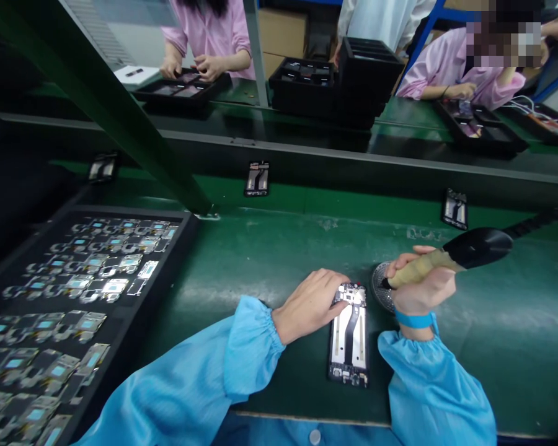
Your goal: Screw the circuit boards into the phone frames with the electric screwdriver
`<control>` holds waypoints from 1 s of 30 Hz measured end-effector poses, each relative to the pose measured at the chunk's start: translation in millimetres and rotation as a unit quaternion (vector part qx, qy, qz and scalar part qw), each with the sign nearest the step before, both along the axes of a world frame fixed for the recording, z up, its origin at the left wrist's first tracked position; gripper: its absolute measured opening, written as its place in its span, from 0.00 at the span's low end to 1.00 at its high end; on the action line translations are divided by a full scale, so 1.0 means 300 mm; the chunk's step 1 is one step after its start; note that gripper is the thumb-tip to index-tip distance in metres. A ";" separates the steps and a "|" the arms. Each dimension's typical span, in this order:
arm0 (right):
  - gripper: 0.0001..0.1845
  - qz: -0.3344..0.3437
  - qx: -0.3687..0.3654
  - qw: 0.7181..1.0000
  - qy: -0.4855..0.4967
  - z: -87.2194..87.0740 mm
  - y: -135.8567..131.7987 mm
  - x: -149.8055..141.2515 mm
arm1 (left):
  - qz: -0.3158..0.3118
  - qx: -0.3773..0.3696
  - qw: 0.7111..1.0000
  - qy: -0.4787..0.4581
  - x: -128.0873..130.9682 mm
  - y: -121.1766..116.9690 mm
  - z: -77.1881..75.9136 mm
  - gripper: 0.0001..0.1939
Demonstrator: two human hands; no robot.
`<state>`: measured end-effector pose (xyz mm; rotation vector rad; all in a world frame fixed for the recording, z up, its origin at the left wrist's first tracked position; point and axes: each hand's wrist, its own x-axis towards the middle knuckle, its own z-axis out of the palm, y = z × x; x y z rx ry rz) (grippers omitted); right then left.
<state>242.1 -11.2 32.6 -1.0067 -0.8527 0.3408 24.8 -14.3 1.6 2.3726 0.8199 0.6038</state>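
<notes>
An open phone frame lies lengthwise on the green bench mat in front of me. My left hand rests on its upper left corner, fingers together and pressing down on it. My right hand is closed around an electric screwdriver with a tape-wrapped grip and black body, its tip pointing left over a small round metal dish just right of the phone's top. Both arms wear blue sleeves; a blue strap circles the right wrist.
A black tray of several small camera-like parts fills the left. Three more phone frames sit on the conveyor behind. Across it, people in pink work at black trays; stacked black trays stand mid-back. A green post slants overhead.
</notes>
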 end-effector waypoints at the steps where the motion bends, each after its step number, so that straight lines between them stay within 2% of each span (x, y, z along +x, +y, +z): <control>1: 0.33 0.003 0.006 1.000 0.003 0.008 -0.005 0.003 | 0.005 -0.004 1.000 -0.002 0.002 0.001 0.002 0.17; 4: 0.34 0.027 0.033 0.999 0.015 0.038 -0.031 -0.012 | 0.019 -0.022 1.000 -0.011 0.008 0.002 0.007 0.13; 7: 0.35 0.094 0.024 0.995 0.032 0.054 -0.065 -0.078 | 0.017 -0.033 0.999 -0.012 0.012 0.005 0.012 0.13; 10: 0.35 0.168 -0.003 0.985 0.033 0.042 -0.090 -0.164 | 0.014 -0.028 0.999 -0.009 0.012 0.007 0.011 0.13; 12: 0.35 0.189 -0.009 0.981 0.027 0.027 -0.097 -0.203 | 0.011 -0.022 1.000 -0.008 0.012 0.007 0.008 0.14; 24: 0.31 0.226 -0.007 0.974 0.014 -0.020 -0.091 -0.201 | 0.003 -0.012 1.000 0.005 0.015 0.003 0.001 0.15; 30: 0.30 0.227 -0.017 0.974 0.017 -0.022 -0.094 -0.227 | -0.002 -0.010 1.000 -0.007 0.007 0.012 0.013 0.11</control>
